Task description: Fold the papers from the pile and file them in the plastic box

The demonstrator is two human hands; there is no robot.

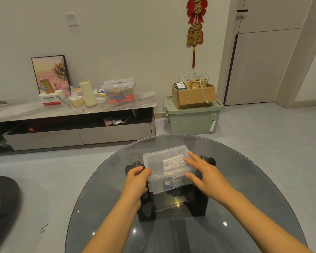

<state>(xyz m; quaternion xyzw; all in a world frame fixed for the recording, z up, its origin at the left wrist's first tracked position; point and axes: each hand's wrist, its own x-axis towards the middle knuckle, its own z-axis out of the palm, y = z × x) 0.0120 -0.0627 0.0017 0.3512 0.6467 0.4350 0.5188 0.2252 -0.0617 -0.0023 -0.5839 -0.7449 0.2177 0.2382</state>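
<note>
I am looking down at a round smoked-glass table [244,207], with both forearms reaching in from six o'clock toward its centre. My left hand [137,179] is curling its fingers around the near left corner of the clear plastic box [153,159], thumb up at the rim, gripping it. My right hand [201,172] is lying flat with straight fingers along the box's right side, fingertips pressing on the lid toward twelve o'clock and the thumb touching the near right edge; it is grasping nothing. The box is sitting at the middle of the table, its clear lid lying over it, and through the plastic I am seeing the folded papers [173,164] standing in a row in the right half. Under the glass, the black table base [199,207] is showing at either side of the box. At nine o'clock on the floor a dark hat-like shape [2,198] is lying. Farther off, at eleven o'clock, a low TV cabinet [71,125] is carrying a tissue box [50,99], a cream bottle [88,94] and a lidded clear storage bin [119,91], with a framed picture [50,73] leaning on the wall. At one o'clock a cardboard box [193,94] is resting on a green storage crate [192,119], and a red hanging ornament [195,22] is dangling above.
</note>
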